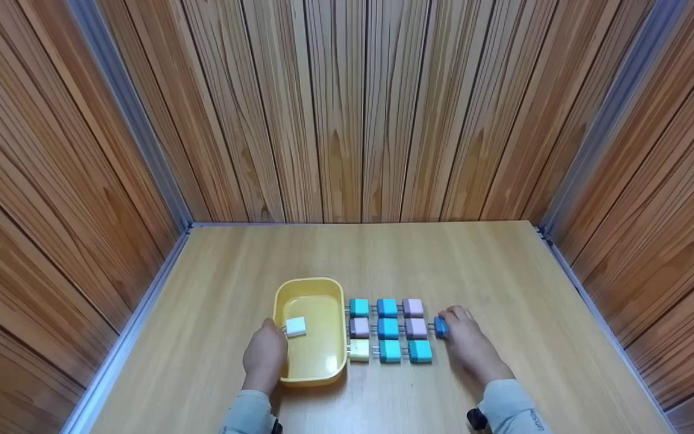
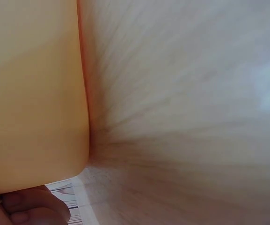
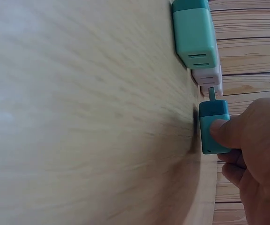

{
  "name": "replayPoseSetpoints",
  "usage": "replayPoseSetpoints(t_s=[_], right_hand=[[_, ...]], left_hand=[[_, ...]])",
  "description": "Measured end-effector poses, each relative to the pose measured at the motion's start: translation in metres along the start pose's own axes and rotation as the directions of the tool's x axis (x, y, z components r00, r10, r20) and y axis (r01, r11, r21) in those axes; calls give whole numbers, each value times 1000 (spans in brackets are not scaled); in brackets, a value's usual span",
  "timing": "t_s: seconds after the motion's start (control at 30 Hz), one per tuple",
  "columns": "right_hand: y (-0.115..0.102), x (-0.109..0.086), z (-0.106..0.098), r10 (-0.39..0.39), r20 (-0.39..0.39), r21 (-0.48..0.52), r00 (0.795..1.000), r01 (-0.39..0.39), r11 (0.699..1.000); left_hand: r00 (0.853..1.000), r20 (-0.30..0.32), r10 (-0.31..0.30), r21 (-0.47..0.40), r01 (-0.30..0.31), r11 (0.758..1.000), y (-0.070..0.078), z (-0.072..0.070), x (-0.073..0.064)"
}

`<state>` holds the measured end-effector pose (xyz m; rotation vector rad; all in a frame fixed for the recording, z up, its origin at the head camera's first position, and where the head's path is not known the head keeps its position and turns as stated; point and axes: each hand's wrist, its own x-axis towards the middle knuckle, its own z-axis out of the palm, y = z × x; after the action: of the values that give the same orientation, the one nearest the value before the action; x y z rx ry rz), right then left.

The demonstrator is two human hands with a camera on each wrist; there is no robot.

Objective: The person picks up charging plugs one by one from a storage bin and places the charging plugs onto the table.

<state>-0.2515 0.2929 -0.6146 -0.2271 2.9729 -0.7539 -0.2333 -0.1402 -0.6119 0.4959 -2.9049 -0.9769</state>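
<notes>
My left hand [image 1: 264,354] grips the left wall of a yellow plastic tray [image 1: 318,377]; in the left wrist view its curled fingers [image 2: 36,206] show at the tray's edge. A white plug charger [image 1: 296,326] lies in the tray near that wall. On the right, my right hand [image 1: 472,348] pinches a blue-green plug charger [image 3: 213,110] between thumb and fingers, its prongs pointing left. That charger is just right of the middle row of chargers, in line with a lilac charger [image 1: 415,328].
Several chargers stand in a grid right of the tray, among them a teal charger [image 1: 420,351], a blue charger [image 1: 387,308] and a cream charger [image 1: 359,350]. Their prongs point left. Wood-patterned panels [image 1: 347,120] enclose the wooden table [image 1: 359,253] at back and sides.
</notes>
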Motion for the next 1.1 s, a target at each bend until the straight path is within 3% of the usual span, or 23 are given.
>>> replayPoseSetpoints(t_s=[0.23,0.43,0.57,0.67,0.77,0.83,0.9,1.1], right_hand=[[1,1,1,81,44,135,996,-86,987],[2,0,0,171,83,316,982,-189,930],[3,-2,0,206,106,383,973,-231,894],[2,-2,0,223,104,391,969,-246,887],[1,-2,1,120,43,202,992,-126,971],[-1,-2,1,42,-1,51,999,-42,998],[-4,-2,1,-32,-34,-92,999,29,995],[-17,3,0,-70,-71,-131,995,60,990]], left_hand=[[999,26,-28,-10,28,1000,1,-2,2],[999,21,-25,-8,25,1000,1,-1,2],[999,28,-32,-24,33,999,1,0,2],[999,35,-42,-40,43,998,1,1,1],[999,18,-31,-45,31,999,1,1,0],[1000,6,-20,-40,20,999,1,1,-1],[1000,-3,-11,-36,11,999,0,1,-1],[1000,14,-7,-44,8,999,-1,1,0]])
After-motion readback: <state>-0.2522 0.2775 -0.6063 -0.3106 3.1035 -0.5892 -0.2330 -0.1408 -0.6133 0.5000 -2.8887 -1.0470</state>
